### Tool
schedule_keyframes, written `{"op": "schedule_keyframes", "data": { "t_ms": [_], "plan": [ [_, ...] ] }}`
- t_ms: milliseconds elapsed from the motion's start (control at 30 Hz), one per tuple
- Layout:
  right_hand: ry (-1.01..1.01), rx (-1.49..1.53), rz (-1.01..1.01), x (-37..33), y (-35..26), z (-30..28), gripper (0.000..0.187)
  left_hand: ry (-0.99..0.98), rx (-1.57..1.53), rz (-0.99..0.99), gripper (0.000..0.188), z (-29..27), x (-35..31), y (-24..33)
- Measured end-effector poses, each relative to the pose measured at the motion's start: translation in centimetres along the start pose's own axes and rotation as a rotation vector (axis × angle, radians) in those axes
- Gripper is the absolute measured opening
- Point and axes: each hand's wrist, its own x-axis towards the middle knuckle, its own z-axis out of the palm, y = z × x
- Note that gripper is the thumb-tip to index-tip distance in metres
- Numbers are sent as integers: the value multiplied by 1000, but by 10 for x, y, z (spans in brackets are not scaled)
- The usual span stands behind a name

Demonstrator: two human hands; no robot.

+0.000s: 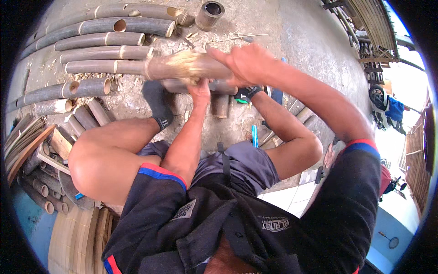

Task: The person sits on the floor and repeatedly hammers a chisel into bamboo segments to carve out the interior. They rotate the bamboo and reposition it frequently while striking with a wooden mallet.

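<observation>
A brown bamboo tube [163, 68] lies crosswise in front of me, blurred by motion. Pale, frayed fibres [187, 63] show along its middle, where the skin is stripped. My left hand [200, 92] is closed against the tube's near side, its fingertips partly hidden beneath it. Round the tube's right end my right hand [248, 65] is closed, thumb laid along the top. Below the tube is another bamboo piece [175, 86] with a short upright bamboo section [220, 106] under it. My feet in dark socks [157, 100] are on either side.
Long bamboo poles [98, 42] with cut holes lie at the far left. An upright bamboo cup [210, 16] stands beyond the tube. Shavings [130, 89] litter the concrete floor. Stacked short tubes [43, 189] and slats [75, 237] are beside my left knee.
</observation>
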Motion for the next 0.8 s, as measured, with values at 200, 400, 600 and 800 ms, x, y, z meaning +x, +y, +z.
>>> {"op": "schedule_keyframes", "data": {
  "t_ms": [200,400,600,800],
  "plan": [
    [422,-10,-104,55,-13,-54,75,-192,-17,-101,18,-18,10,-5],
    [461,139,-12,30,-21,-33,79,-174,27,-119,14,-21,15,0],
    [33,-286,-88,33,-4,-51,87,-213,-20,-149,5,-27,7,-11],
    [686,182,-96,60,-18,-61,87,-238,4,-148,6,-18,5,-1]
  ]
}}
